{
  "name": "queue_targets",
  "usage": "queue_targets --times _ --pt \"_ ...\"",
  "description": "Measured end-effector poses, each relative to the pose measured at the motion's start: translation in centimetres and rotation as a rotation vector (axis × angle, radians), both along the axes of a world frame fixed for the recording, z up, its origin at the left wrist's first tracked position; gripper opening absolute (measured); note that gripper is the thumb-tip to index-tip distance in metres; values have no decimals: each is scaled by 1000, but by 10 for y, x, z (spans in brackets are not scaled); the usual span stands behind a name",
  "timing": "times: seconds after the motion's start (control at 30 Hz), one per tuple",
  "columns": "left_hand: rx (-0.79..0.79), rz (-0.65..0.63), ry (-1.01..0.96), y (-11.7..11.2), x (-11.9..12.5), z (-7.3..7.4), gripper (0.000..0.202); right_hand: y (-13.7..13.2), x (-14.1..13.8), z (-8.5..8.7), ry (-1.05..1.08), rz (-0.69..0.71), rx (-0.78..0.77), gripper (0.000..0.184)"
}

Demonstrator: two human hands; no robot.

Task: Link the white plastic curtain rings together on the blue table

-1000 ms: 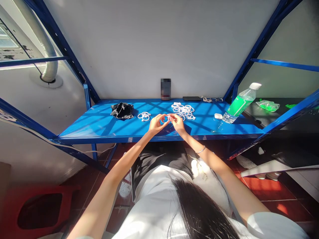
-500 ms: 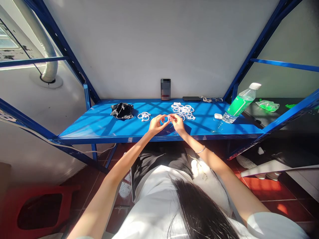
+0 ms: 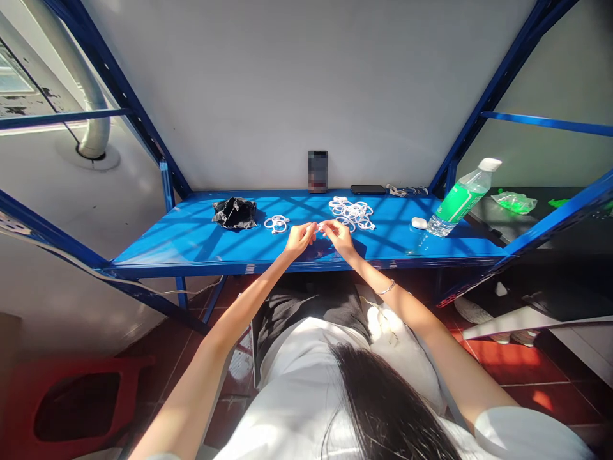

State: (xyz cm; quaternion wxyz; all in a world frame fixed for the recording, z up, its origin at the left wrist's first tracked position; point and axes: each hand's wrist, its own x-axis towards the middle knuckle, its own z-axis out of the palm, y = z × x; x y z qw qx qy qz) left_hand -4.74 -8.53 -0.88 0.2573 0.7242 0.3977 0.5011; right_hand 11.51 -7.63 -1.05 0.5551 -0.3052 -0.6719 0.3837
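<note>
Above the front part of the blue table, my left hand [image 3: 300, 240] and my right hand [image 3: 339, 237] meet with fingers pinched. Between their fingertips is a white ring [image 3: 320, 227]; only a small bit of it shows, the fingers covering the rest. Just beyond my right hand lies a heap of white rings [image 3: 357, 211], tangled together. A smaller group of white rings [image 3: 276, 223] rests left of my left hand. Farther left sits a crumpled black plastic bag [image 3: 235, 213].
At the right of the blue table [image 3: 191, 246] stands a water bottle [image 3: 457, 201] with a green label, beside a small white case [image 3: 419, 223]. Along the back wall are an upright dark phone-like object [image 3: 318, 172], a flat black phone [image 3: 368, 190] and a white cable [image 3: 396, 191].
The ring was visible as an open loop between my hands; now the fingers close over most of it. My left hand has turned slightly, its fingers more curled.
</note>
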Motion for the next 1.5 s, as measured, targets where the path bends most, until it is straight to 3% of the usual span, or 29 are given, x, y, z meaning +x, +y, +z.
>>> queue_targets --times 0.2,0.73,0.87,1.07,1.5 --pt "-118 -20 -137 1 0 1 61 1 0 -1 -7 -21 -3 41" --pt "-166 -2 -143 1 2 1 66 1 0 -2 4 -5 37 35" --pt "-164 4 -134 2 1 1 65 0 0 0 10 -3 38 33" --pt "-137 -96 -157 -2 2 3 46 -3 -1 2 11 -24 47 32" --pt "-46 -3 -63 -4 3 4 46 -4 0 3 -17 -118 64 29"
